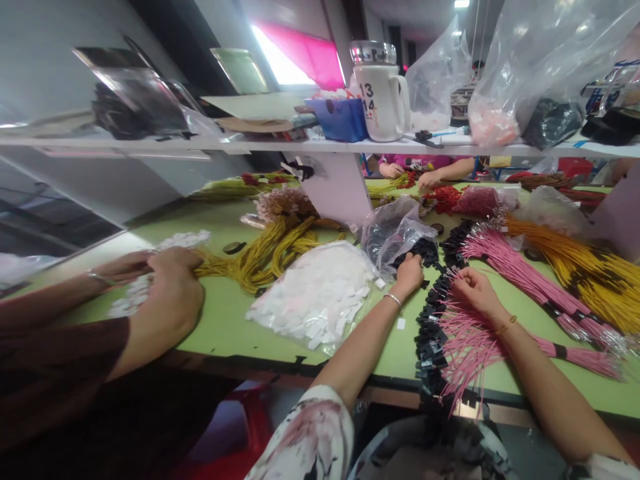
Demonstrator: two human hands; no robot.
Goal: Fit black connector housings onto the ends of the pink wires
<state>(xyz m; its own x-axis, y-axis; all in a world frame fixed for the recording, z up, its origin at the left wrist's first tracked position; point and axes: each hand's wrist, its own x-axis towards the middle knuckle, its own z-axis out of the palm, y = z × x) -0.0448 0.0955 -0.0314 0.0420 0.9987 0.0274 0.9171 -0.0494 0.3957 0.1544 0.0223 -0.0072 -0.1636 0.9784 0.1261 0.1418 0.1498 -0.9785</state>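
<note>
Pink wires [465,330] pinched in right hand [473,288]; black connectors [426,251] at left hand [411,273], grip unclear

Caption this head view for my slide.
Left hand at small black plastic pieces, right hand at thin pink wires, over a green tabletop.

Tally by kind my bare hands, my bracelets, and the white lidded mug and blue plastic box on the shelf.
Bare hands, left hand and right hand: 2
Bracelets, silver bracelet and golden bracelet: 2
White lidded mug: 1
Blue plastic box: 1
Total: 6
</note>
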